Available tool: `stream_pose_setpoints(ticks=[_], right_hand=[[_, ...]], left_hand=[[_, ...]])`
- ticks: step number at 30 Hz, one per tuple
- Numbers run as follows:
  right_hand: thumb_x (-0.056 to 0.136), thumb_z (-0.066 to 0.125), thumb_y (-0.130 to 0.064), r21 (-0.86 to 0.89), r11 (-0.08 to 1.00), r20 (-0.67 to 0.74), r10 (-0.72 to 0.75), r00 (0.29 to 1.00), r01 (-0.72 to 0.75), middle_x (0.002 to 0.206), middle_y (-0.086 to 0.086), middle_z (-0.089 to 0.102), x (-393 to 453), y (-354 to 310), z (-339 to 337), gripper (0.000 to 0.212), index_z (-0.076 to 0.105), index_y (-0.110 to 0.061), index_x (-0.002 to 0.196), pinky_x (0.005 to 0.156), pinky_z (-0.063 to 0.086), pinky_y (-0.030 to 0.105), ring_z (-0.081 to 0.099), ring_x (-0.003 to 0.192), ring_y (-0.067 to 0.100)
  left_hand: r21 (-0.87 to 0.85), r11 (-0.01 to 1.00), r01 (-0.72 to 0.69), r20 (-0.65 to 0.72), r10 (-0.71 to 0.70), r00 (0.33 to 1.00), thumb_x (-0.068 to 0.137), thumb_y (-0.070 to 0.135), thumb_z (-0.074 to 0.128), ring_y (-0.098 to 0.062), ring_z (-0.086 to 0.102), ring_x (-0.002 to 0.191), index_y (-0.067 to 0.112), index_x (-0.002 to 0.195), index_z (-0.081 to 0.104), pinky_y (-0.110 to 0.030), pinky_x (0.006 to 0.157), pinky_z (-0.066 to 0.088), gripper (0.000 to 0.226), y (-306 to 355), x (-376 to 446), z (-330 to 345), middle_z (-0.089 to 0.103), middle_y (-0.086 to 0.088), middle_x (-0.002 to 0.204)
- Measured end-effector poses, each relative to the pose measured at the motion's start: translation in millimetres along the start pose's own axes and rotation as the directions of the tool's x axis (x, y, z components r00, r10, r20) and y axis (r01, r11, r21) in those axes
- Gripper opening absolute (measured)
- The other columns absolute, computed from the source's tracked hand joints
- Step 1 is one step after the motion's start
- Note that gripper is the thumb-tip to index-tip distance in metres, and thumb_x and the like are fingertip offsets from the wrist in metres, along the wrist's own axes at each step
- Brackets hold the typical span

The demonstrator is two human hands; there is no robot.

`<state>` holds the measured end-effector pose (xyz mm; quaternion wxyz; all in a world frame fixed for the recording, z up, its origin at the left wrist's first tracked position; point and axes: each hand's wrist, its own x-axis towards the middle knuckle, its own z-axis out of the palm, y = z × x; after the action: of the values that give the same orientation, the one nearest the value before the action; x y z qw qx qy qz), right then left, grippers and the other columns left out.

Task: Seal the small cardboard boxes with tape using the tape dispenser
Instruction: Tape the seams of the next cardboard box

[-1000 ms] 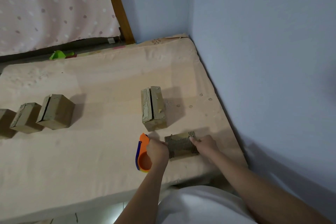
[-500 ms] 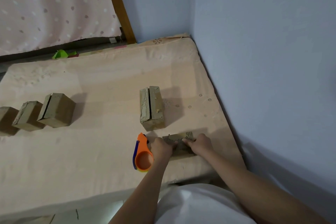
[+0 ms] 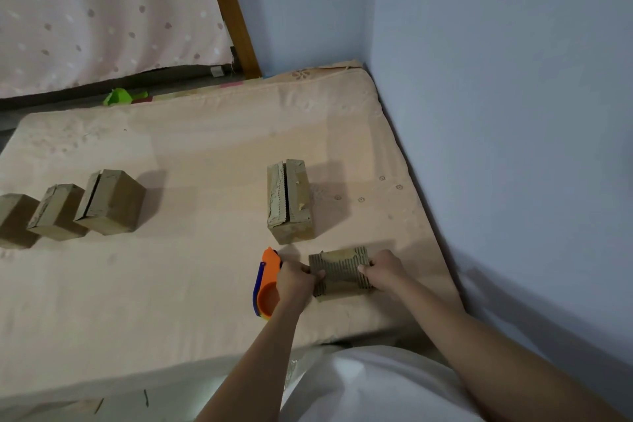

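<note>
Since a second ago, little moved: near box (image 3: pixel 340 275) still at the mattress's (image 3: pixel 171 284) near right corner, both hands still on it, after a brief lean in. Left hand (image 3: pixel 295 279) curled against its left end, fingertips on top, beside the orange dispenser (image 3: pixel 266 284); whether also gripping the dispenser, cannot tell. Right hand (image 3: pixel 383 270) curled round the right end, thumb on top. Just behind, a second box (image 3: pixel 290 200) with open seam. Far left, three more boxes (image 3: pixel 109 202) in a row.
</note>
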<state>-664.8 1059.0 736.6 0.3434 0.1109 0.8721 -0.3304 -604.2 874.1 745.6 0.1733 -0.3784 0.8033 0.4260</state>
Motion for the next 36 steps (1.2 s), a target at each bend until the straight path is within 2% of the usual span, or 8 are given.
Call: stream_pose_setpoints(ticks=[5, 8, 13, 18, 21, 26, 32, 36], right_hand=[[0.087, 0.065, -0.06, -0.067, 0.998, -0.112, -0.024, 0.993, 0.016, 0.094, 0.006, 0.063, -10.5, -14.8, 7.5, 0.053, 0.058, -0.009, 0.098, 0.069, 0.047, 0.03, 0.064, 0.094, 0.027], [0.082, 0.07, -0.06, -0.085, 0.996, -0.173, -0.031, 0.984, 0.017, 0.101, 0.007, 0.067, -12.1, -19.0, 10.2, 0.056, 0.061, -0.009, 0.103, 0.067, 0.043, 0.029, 0.065, 0.099, 0.029], [0.089, 0.068, -0.05, -0.087, 0.996, -0.122, -0.023, 0.992, 0.012, 0.095, 0.004, 0.058, -8.6, -15.8, 4.3, 0.044, 0.057, -0.01, 0.104, 0.07, 0.041, 0.028, 0.063, 0.102, 0.028], [0.095, 0.061, -0.045, -0.065, 0.998, -0.048, -0.029, 0.998, 0.026, 0.087, 0.008, 0.059, 1.3, -6.7, -1.8, 0.037, 0.052, -0.011, 0.084, 0.059, 0.038, 0.029, 0.064, 0.092, 0.03], [0.097, 0.058, -0.046, -0.053, 0.998, -0.044, -0.021, 0.999, 0.019, 0.092, 0.009, 0.06, -0.5, -5.7, -2.7, 0.038, 0.052, -0.009, 0.091, 0.067, 0.042, 0.029, 0.062, 0.091, 0.028], [0.071, 0.078, -0.064, -0.146, 0.986, -0.041, -0.086, 0.995, 0.079, 0.101, 0.004, 0.067, -11.8, -14.7, 3.9, 0.063, 0.062, -0.012, 0.103, 0.069, 0.045, 0.026, 0.062, 0.093, 0.02], [0.078, 0.08, -0.045, -0.097, 0.995, 0.0, -0.023, 1.0, 0.023, 0.102, 0.004, 0.068, -2.4, -7.1, -0.4, 0.049, 0.064, -0.008, 0.107, 0.072, 0.053, 0.028, 0.067, 0.098, 0.022], [0.09, 0.07, -0.033, -0.058, 0.998, 0.06, -0.026, 0.998, 0.03, 0.099, 0.008, 0.068, 2.5, -1.7, -5.7, 0.031, 0.066, -0.005, 0.101, 0.061, 0.044, 0.025, 0.066, 0.093, 0.025]], left_hand=[[0.04, 0.999, 0.019, -0.144, -0.013, 0.99, 0.069, 0.059, 0.081, -0.016, 0.06, 0.064, 0.011, 0.08, 0.056, -0.024, 0.045, 0.038, 0.056, 16.2, -9.0, 6.9, 0.063, -0.003, 0.073], [0.113, 0.994, -0.004, -0.151, 0.021, 0.988, 0.072, 0.057, 0.079, -0.017, 0.06, 0.067, 0.015, 0.08, 0.052, -0.025, 0.047, 0.04, 0.051, 19.2, -11.7, 11.9, 0.061, -0.002, 0.075], [0.102, 0.995, 0.003, -0.066, 0.004, 0.998, 0.079, 0.051, 0.077, -0.012, 0.059, 0.059, 0.01, 0.081, 0.062, -0.021, 0.043, 0.038, 0.044, 10.9, 2.5, 4.0, 0.065, -0.001, 0.071], [0.053, 0.999, -0.012, -0.012, 0.013, 1.0, 0.085, 0.041, 0.074, -0.01, 0.058, 0.059, 0.009, 0.08, 0.065, -0.02, 0.047, 0.04, 0.034, 8.1, 7.3, -1.8, 0.065, -0.001, 0.07], [0.051, 0.998, -0.023, 0.004, 0.023, 1.0, 0.086, 0.042, 0.073, -0.013, 0.061, 0.064, 0.008, 0.084, 0.063, -0.024, 0.052, 0.048, 0.035, 9.0, 6.1, 0.2, 0.066, -0.003, 0.073], [0.103, 0.994, -0.039, -0.008, 0.04, 0.999, 0.055, 0.065, 0.086, -0.025, 0.066, 0.086, 0.009, 0.099, 0.058, -0.031, 0.063, 0.053, 0.077, 8.1, -0.3, 12.3, 0.066, -0.008, 0.092], [-0.01, 1.0, -0.016, 0.084, 0.017, 0.996, 0.074, 0.033, 0.086, -0.011, 0.064, 0.069, 0.013, 0.077, 0.061, -0.024, 0.055, 0.052, 0.032, 3.5, 9.4, 0.9, 0.068, -0.002, 0.079], [-0.041, 0.999, -0.014, 0.109, 0.018, 0.994, 0.082, 0.027, 0.08, -0.008, 0.063, 0.069, 0.008, 0.089, 0.067, -0.016, 0.05, 0.043, 0.024, -1.6, 13.9, -4.4, 0.07, -0.001, 0.08]])
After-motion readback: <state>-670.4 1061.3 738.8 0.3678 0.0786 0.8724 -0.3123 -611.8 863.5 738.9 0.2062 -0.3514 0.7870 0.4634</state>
